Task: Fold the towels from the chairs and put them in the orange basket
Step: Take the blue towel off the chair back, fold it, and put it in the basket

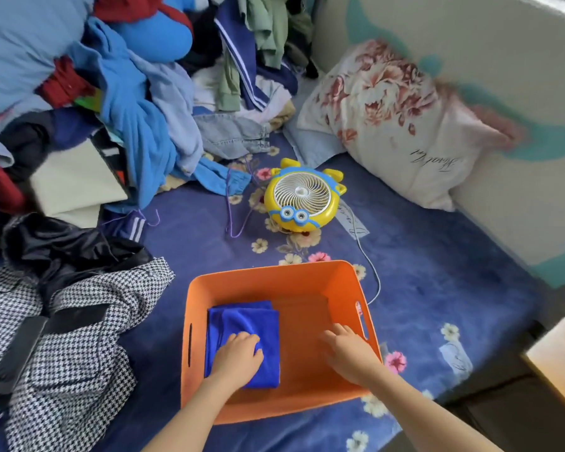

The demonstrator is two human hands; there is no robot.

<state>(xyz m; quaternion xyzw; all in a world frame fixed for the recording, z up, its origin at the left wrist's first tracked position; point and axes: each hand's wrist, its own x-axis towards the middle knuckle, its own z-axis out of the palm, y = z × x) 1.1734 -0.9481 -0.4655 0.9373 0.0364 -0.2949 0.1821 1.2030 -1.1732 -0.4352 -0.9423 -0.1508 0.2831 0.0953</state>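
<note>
One folded blue towel (242, 324) lies in the left half of the orange basket (274, 278), lower centre of the frame. On it rests the left hand (237, 352), fingers bent; pinching or pressing, I cannot tell. Beside it the right hand (348, 347) hovers slack and empty. Lifting away with cloth snagged could drag the fold open.

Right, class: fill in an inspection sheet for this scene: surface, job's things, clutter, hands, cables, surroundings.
Surface: blue floral bedcover.
Job's things: folded blue towel in orange basket, left side.
Clutter: clothes pile, houndstooth garment, purple hanger, yellow fan.
Hands: left hand rests on towel; right hand open in basket, empty.
Cables: white cable runs from fan toward basket.
Surroundings: floral pillow, painted wall.
</note>
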